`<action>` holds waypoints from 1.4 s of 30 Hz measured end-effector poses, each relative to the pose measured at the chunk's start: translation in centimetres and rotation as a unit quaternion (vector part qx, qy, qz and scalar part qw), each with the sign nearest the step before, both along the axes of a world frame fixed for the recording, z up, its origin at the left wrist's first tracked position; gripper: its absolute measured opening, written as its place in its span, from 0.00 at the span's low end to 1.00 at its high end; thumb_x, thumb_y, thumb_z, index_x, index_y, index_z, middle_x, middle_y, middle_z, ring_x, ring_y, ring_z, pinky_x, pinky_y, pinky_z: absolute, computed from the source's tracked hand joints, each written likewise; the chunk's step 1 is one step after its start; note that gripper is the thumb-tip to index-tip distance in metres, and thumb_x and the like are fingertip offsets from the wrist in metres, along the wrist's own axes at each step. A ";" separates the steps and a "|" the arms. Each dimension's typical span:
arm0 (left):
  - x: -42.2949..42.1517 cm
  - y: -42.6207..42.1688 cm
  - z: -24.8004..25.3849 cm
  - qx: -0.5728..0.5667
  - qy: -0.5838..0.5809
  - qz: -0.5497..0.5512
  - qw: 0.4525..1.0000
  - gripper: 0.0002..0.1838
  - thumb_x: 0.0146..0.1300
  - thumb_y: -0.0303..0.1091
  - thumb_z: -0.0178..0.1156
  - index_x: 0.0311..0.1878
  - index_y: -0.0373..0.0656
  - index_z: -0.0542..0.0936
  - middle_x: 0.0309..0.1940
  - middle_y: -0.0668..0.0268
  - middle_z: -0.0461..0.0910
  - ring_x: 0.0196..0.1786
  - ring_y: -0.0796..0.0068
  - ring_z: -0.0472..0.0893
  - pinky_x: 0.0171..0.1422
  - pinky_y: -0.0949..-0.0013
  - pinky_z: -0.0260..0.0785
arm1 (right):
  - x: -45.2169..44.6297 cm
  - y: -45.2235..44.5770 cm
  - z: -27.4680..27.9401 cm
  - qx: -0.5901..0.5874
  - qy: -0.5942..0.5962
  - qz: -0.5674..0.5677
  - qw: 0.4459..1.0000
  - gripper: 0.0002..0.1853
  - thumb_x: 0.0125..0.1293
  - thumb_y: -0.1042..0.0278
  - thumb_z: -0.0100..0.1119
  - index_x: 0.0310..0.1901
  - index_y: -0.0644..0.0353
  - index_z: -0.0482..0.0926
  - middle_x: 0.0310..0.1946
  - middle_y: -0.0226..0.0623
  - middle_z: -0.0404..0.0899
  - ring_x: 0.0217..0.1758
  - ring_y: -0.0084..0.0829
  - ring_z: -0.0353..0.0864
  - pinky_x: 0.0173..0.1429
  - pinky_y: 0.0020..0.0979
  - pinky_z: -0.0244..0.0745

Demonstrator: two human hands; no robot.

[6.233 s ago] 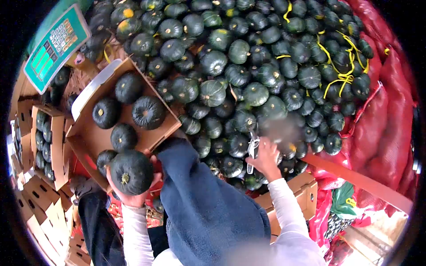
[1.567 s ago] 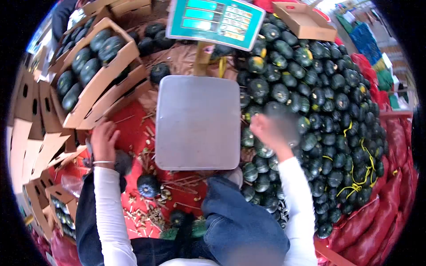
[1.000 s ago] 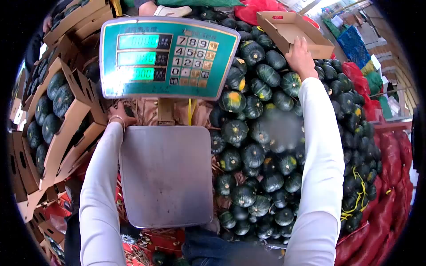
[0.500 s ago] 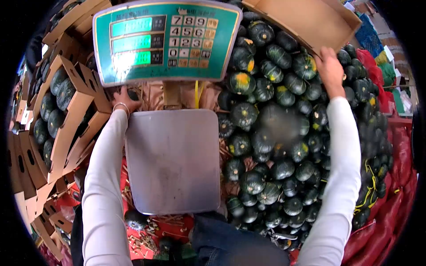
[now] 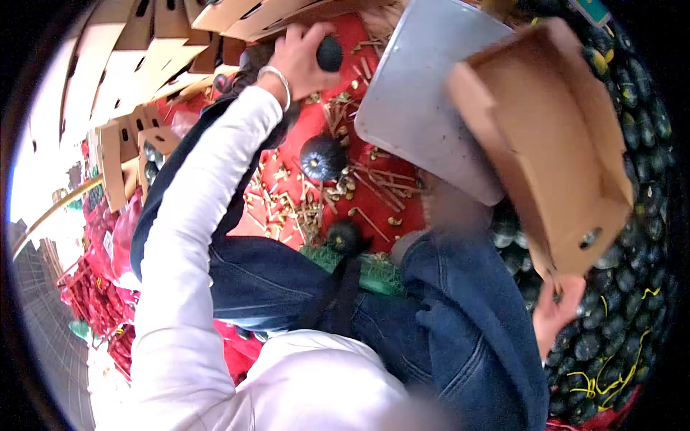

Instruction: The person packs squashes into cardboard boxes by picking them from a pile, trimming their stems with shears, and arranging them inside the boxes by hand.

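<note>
My left hand (image 5: pixel 305 63), a white bracelet at its wrist, is curled round a small dark green pumpkin (image 5: pixel 329 54) over the red floor covering. My right hand (image 5: pixel 558 310) pinches one end of an open cardboard box (image 5: pixel 568 151), close to its handle hole. The box hangs tilted, its near side overlapping the grey metal scale platform (image 5: pixel 424 93), and no pumpkins show inside it. Below my left hand a dark pumpkin (image 5: pixel 323 157) lies on the floor, and another small pumpkin (image 5: pixel 345 235) sits between my legs.
Cut stems (image 5: pixel 381 183) litter the red floor. Cardboard boxes (image 5: pixel 154 54) stand in rows at the upper left. A large heap of green pumpkins (image 5: pixel 618 280) fills the right side, with yellow string (image 5: pixel 600 384) on it. Red mesh sacks (image 5: pixel 100 276) lie at the far left.
The view has swung down and left. My right hand has brought the cardboard box from beyond the pumpkin heap to beside the scale. My left hand now holds a small pumpkin.
</note>
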State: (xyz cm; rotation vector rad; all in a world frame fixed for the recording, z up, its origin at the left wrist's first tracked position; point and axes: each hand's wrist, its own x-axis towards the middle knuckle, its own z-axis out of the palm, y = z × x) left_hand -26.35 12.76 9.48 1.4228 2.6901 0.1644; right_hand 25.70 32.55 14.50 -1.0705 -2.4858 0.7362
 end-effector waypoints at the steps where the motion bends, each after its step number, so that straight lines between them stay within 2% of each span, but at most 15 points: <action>1: 0.5 -2.6 -1.8 -0.026 -0.018 0.044 0.999 0.45 0.41 0.45 0.75 0.65 0.50 0.66 0.54 0.43 0.68 0.54 0.41 0.74 0.60 0.53 0.70 | -1.9 -0.7 -0.9 0.012 0.012 0.039 0.999 0.09 0.54 0.82 0.65 0.35 0.64 0.75 0.33 0.44 0.74 0.36 0.42 0.72 0.42 0.37 0.68; 6: 5.2 -11.4 -6.0 -0.015 -0.105 0.173 0.979 0.46 0.51 0.50 0.71 0.66 0.34 0.61 0.60 0.41 0.64 0.62 0.44 0.66 0.70 0.56 0.59 | -7.3 -0.3 -2.6 0.017 -0.011 0.138 0.990 0.11 0.56 0.79 0.66 0.40 0.62 0.77 0.36 0.45 0.72 0.38 0.45 0.74 0.42 0.36 0.71; 10: 13.2 -12.6 -6.7 -0.173 -0.123 0.142 0.967 0.47 0.47 0.50 0.74 0.68 0.46 0.63 0.62 0.42 0.64 0.65 0.41 0.64 0.70 0.51 0.58 | -9.2 -0.2 -4.9 -0.021 0.007 0.190 0.982 0.12 0.55 0.82 0.64 0.42 0.60 0.78 0.39 0.42 0.73 0.43 0.42 0.76 0.46 0.35 0.72; 12: 14.7 -12.2 -9.8 -0.115 -0.080 0.094 0.986 0.48 0.42 0.53 0.76 0.68 0.56 0.66 0.66 0.44 0.61 0.67 0.38 0.61 0.71 0.46 0.56 | -9.5 -0.6 -6.8 0.014 0.020 0.173 0.985 0.16 0.55 0.80 0.62 0.47 0.58 0.78 0.45 0.40 0.74 0.49 0.42 0.75 0.53 0.36 0.73; 13: 12.2 -13.8 -13.5 -0.103 0.020 0.030 0.994 0.38 0.48 0.44 0.73 0.64 0.48 0.71 0.57 0.51 0.73 0.59 0.56 0.73 0.65 0.57 0.67 | -9.3 -0.6 -7.5 0.086 0.020 0.163 0.983 0.17 0.56 0.77 0.62 0.48 0.58 0.77 0.49 0.40 0.74 0.51 0.44 0.75 0.57 0.38 0.73; 16: 9.0 -14.6 -18.1 0.072 -0.186 0.055 0.978 0.44 0.38 0.45 0.78 0.61 0.48 0.70 0.54 0.53 0.75 0.55 0.54 0.75 0.61 0.57 0.69 | -7.4 -3.1 -3.6 0.021 0.063 0.028 0.997 0.15 0.56 0.74 0.63 0.47 0.60 0.77 0.51 0.41 0.73 0.53 0.44 0.73 0.57 0.40 0.71; 21: 12.6 -11.0 -4.0 -0.121 -0.517 0.067 0.845 0.43 0.39 0.34 0.75 0.62 0.42 0.65 0.50 0.59 0.75 0.46 0.68 0.77 0.55 0.65 0.71 | 2.0 -3.2 -5.8 0.095 -0.147 -0.210 0.962 0.23 0.56 0.70 0.64 0.54 0.62 0.73 0.54 0.48 0.71 0.58 0.49 0.69 0.62 0.46 0.66; 25: 15.9 -4.0 7.3 -0.129 -0.676 -0.007 0.725 0.50 0.38 0.37 0.77 0.66 0.41 0.61 0.52 0.62 0.71 0.55 0.70 0.73 0.62 0.67 0.64 | 3.9 3.0 -10.4 -0.099 -0.049 -0.318 0.942 0.41 0.49 0.54 0.74 0.62 0.63 0.66 0.57 0.56 0.69 0.61 0.53 0.69 0.64 0.43 0.67; 28: 13.5 1.6 9.0 0.008 -0.542 -0.180 0.821 0.50 0.38 0.41 0.76 0.66 0.39 0.61 0.56 0.59 0.68 0.59 0.68 0.71 0.66 0.65 0.62 | 2.6 5.0 -10.8 -0.157 -0.079 -0.335 0.926 0.43 0.46 0.52 0.76 0.62 0.61 0.66 0.54 0.56 0.73 0.57 0.50 0.73 0.60 0.43 0.70; 30: 14.0 6.2 10.7 0.124 -0.537 -0.086 0.830 0.45 0.41 0.32 0.71 0.66 0.39 0.61 0.55 0.61 0.69 0.56 0.69 0.73 0.66 0.67 0.63 | 4.3 4.5 -11.8 -0.285 0.055 -0.347 0.892 0.41 0.48 0.57 0.75 0.62 0.59 0.66 0.51 0.49 0.76 0.55 0.42 0.77 0.57 0.39 0.73; 31: 12.7 8.4 9.6 0.138 -0.442 -0.105 0.880 0.42 0.41 0.29 0.69 0.64 0.39 0.63 0.54 0.60 0.69 0.58 0.68 0.72 0.66 0.67 0.63 | 2.7 3.2 -7.1 -0.449 0.172 -0.373 0.794 0.37 0.52 0.60 0.73 0.62 0.59 0.66 0.52 0.44 0.77 0.55 0.36 0.77 0.56 0.38 0.74; 35: 4.7 15.3 0.6 0.086 -0.047 -0.170 0.981 0.43 0.42 0.37 0.72 0.66 0.54 0.67 0.60 0.51 0.67 0.63 0.45 0.67 0.69 0.52 0.60 | 3.2 -1.1 -4.8 -0.524 0.433 -0.349 0.645 0.29 0.60 0.60 0.64 0.62 0.58 0.67 0.53 0.40 0.76 0.56 0.37 0.77 0.56 0.45 0.76; 37: 1.9 15.6 -4.3 0.040 0.065 -0.156 0.985 0.46 0.44 0.41 0.74 0.69 0.60 0.64 0.67 0.50 0.61 0.66 0.42 0.64 0.70 0.50 0.58 | 2.1 -2.6 -2.6 -0.572 0.594 -0.323 0.465 0.39 0.64 0.33 0.48 0.66 0.56 0.61 0.62 0.50 0.67 0.60 0.51 0.73 0.55 0.60 0.76; 41: 2.6 12.9 -2.5 0.086 0.060 -0.141 0.985 0.45 0.50 0.36 0.71 0.72 0.52 0.60 0.67 0.46 0.61 0.68 0.44 0.63 0.72 0.51 0.56 | -2.1 -1.9 -0.6 -0.760 0.505 -0.045 0.406 0.42 0.60 0.36 0.58 0.67 0.58 0.61 0.59 0.56 0.68 0.50 0.54 0.80 0.39 0.53 0.83; 42: 2.5 11.2 -1.8 0.112 0.032 -0.112 0.987 0.44 0.51 0.34 0.69 0.71 0.48 0.60 0.67 0.46 0.62 0.69 0.47 0.63 0.73 0.52 0.55 | -4.2 -1.1 0.2 -0.739 0.463 -0.005 0.489 0.41 0.60 0.40 0.61 0.67 0.59 0.61 0.56 0.53 0.70 0.48 0.51 0.81 0.38 0.49 0.83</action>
